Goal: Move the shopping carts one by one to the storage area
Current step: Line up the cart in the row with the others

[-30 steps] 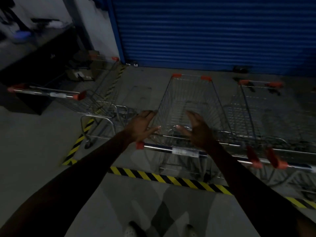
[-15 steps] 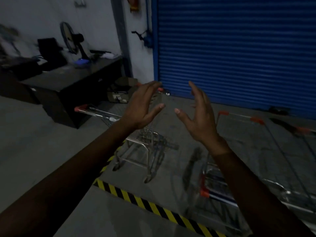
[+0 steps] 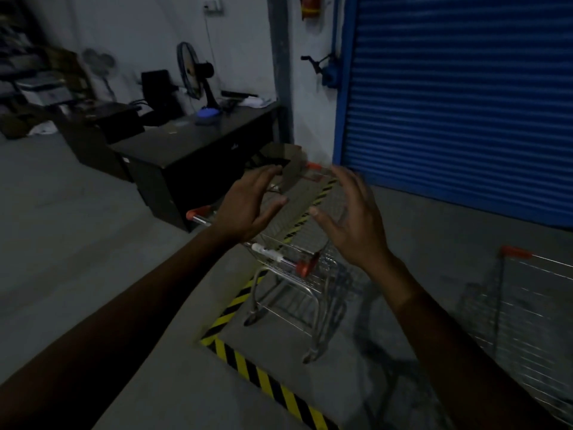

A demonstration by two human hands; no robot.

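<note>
By blue shutter (image 3: 465, 103), two carts, middle cart (image 3: 280, 259), right cart (image 3: 527, 290), left hand (image 3: 248, 209), right hand (image 3: 350, 225), both grips released.

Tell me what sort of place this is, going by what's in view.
Probably a shop's back storage area or loading bay, dimly lit. A blue roller shutter fills the far wall, wire shopping carts stand on bare concrete, and yellow-and-black hazard tape marks out a zone on the floor.

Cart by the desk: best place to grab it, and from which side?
The handle bar between its orange end caps, overhand, from the near side. It runs across the cart's rear, facing the person, with the basket running away toward the shutter.
</note>
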